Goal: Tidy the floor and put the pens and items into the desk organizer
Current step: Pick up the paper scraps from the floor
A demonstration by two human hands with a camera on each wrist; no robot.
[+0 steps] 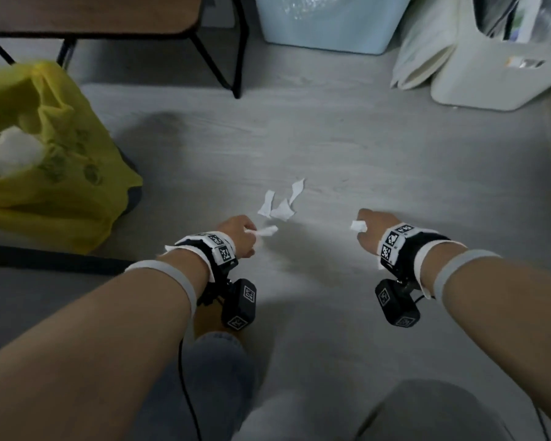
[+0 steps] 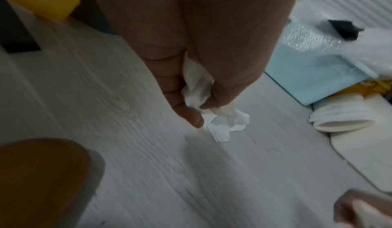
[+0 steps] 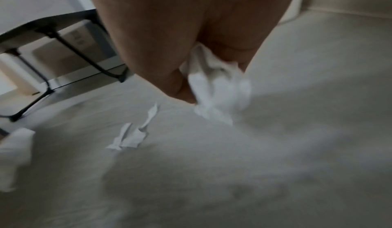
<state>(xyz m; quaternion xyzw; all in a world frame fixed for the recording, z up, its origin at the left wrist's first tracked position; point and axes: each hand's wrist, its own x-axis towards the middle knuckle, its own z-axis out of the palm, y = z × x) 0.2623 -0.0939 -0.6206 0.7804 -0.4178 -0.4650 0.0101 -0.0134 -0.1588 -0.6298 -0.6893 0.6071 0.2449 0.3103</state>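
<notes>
**Head view: both hands holding torn white paper above the grey floor**

Head view is cutting off much of the room: the wooden-topped table with black metal legs [image 1: 115, 17] is showing only its near edge, the pale blue plastic bin [image 1: 325, 23] and the white plastic bin [image 1: 497, 78] are losing their tops at the upper edge, and the yellow plastic bag [image 1: 45, 160] is running off the left side. No pens or desk organizer are showing in any view. The right wrist picture is blurring heavily, so the paper there is reading only as a soft white mass.

The left hand [image 1: 239, 235] is curling its fingers round a crumpled white paper scrap [image 2: 197, 87], thumb and fingertips pinching it, with a loose end hanging out below. The right hand [image 1: 374, 232] is closing in a fist round a second crumpled white paper wad [image 3: 218, 87], part of it sticking out past the fingers.

Three torn white paper strips [image 1: 280, 200] are lying together on the grey wood-grain floor [image 1: 331, 148], near its middle, just ahead of the left hand and apart from both hands. Whether the left hand's hanging end is touching the floor cannot be told.
</notes>
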